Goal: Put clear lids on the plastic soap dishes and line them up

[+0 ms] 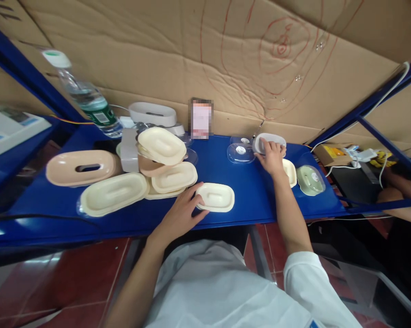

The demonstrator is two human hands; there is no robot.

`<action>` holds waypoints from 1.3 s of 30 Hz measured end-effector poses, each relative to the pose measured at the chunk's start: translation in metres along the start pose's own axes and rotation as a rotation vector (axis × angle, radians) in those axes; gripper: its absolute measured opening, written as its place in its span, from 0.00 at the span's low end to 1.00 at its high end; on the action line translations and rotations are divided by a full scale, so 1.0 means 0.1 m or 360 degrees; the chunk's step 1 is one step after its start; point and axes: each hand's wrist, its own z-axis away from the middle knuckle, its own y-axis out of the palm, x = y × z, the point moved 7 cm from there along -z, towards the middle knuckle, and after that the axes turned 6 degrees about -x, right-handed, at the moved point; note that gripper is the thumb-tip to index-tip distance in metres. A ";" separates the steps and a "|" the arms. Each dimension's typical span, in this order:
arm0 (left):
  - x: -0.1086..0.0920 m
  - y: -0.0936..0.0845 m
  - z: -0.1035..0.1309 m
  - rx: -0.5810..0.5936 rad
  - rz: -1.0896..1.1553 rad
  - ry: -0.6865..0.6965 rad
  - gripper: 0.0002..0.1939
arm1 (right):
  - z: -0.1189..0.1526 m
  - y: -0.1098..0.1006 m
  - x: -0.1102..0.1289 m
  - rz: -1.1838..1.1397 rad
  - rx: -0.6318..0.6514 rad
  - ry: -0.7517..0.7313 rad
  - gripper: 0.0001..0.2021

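My left hand pinches the left end of a cream oval lid with a raised middle ridge, at the table's front edge. Out to the right, my right hand has its fingers closed over a light grey oval dish; part of it is hidden under the fingers. A cream oval piece lies partly behind my right forearm. Beside it is a green oval box with a clear cover and a round label. Clear plastic covers with round labels lie left of the right hand.
Stacked cream lids and a peach oval shell with a slot fill the left of the blue table. Behind them stand a water bottle, a white slotted shell and a phone. Cardboard backs the table; another person's arm is at right.
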 end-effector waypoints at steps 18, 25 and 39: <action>0.02 0.03 0.00 -0.0229 -0.0037 -0.0140 0.50 | 0.86 -0.37 2.06 -0.0902 0.0414 -0.1149 0.37; 0.05 0.03 0.02 -0.0108 0.0003 -0.0179 0.43 | 0.92 -0.44 2.11 -0.1031 0.0464 -0.1289 0.35; 0.01 0.01 0.01 -0.0112 -0.0062 -0.0095 0.32 | 0.53 -0.23 1.68 -0.0907 0.0396 -0.0803 0.22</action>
